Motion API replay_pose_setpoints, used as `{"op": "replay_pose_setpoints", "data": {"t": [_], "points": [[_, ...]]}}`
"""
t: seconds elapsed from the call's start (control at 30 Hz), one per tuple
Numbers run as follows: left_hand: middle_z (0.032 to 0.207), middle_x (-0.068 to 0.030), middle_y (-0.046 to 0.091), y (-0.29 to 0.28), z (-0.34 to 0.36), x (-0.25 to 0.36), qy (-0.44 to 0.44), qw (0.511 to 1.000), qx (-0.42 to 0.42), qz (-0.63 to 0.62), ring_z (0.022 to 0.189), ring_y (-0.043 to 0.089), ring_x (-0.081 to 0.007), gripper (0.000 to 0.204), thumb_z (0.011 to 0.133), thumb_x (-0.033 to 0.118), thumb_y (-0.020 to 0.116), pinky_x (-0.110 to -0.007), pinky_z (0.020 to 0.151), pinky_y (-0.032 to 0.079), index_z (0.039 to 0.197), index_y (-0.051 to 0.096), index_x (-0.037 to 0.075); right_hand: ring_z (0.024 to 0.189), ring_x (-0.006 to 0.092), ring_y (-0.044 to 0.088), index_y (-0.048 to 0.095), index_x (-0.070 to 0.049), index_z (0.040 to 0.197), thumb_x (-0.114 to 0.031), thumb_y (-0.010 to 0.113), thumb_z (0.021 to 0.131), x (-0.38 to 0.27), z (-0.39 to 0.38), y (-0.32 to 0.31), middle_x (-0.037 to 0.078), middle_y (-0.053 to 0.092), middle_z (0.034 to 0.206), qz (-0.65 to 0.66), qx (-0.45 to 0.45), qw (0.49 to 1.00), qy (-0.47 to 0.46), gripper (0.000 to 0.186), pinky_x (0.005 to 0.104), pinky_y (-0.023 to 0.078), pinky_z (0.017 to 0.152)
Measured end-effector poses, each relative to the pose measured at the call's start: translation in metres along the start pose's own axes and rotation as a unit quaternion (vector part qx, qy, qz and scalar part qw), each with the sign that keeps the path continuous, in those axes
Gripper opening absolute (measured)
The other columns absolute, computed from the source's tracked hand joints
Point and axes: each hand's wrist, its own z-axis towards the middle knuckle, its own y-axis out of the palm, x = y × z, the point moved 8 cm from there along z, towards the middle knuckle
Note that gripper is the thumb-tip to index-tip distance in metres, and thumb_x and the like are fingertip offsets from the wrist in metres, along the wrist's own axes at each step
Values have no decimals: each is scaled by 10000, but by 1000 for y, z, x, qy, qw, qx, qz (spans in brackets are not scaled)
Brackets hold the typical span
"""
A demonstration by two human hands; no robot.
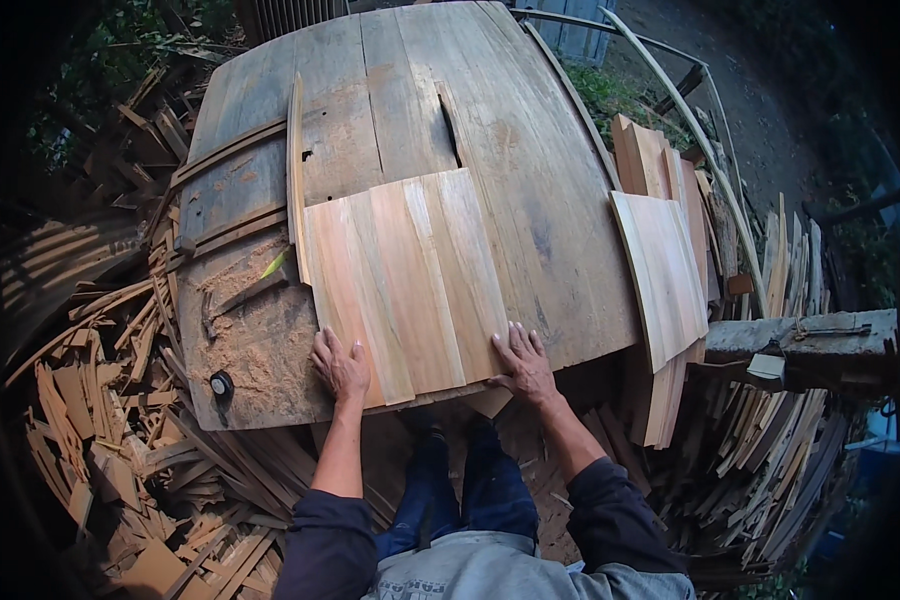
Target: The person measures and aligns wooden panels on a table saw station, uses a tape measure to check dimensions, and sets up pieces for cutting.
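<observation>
Several thin, pale reddish wooden boards lie side by side as a panel (pixel 410 280) on a worn plank table (pixel 560 250). Their near ends are slightly staggered at the table's front edge. My left hand (pixel 342 367) rests at the panel's near left corner, fingers stretched out along its side and onto its face. At the opposite near corner, my right hand (pixel 526 367) touches the right edge with its fingers spread. A raised wooden strip (pixel 296 190) runs along the panel's left side. Left of that lies a hammer (pixel 245 298) among sawdust.
A round black object (pixel 222 384) sits at the table's near left corner. More flat boards (pixel 663 265) are stacked off the right edge, next to a thick beam (pixel 800 350). Scrap wood (pixel 120 470) heaps up at left, and slats (pixel 780 470) are piled at right.
</observation>
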Motion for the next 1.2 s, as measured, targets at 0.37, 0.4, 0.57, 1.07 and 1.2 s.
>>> {"op": "replay_pose_setpoints", "data": {"t": [0.37,0.4,0.57,1.07,1.2], "points": [[1492,-155,405,0,31,17,-9,999,-25,39,1302,420,-376,716,882,345,685,-483,1066,379,1458,453,-13,1481,382,308,398,-168,1529,-447,803,747,6,34,-8,243,360,1560,33,0,999,-5,924,496,214,1223],[1492,-155,403,-1,33,17,-10,999,-23,40,1299,421,-375,718,884,353,682,-485,1064,378,1458,452,-13,1481,382,308,398,-168,1529,-447,803,747,5,36,-7,243,360,1560,36,-1,999,-15,924,496,214,1223],[1496,-152,394,-3,36,19,-14,999,-14,48,1290,423,-372,723,884,351,681,-506,1052,375,1463,439,-9,1479,414,297,411,-156,1520,-425,819,727,7,42,-4,258,333,1572,36,-6,999,-7,932,511,219,1221],[1533,-162,354,2,54,25,-3,997,-20,75,1320,399,-372,708,914,372,660,-537,1058,364,1477,426,12,1462,453,304,387,-132,1528,-417,822,728,10,60,-6,295,335,1552,28,-3,999,-30,954,515,267,1207],[1571,-149,321,1,58,29,14,994,-30,105,1361,371,-370,700,937,395,639,-546,1062,357,1476,423,5,1465,457,294,373,-123,1532,-428,805,754,8,63,-8,307,327,1552,24,-26,999,-22,940,509,257,1212]]}}
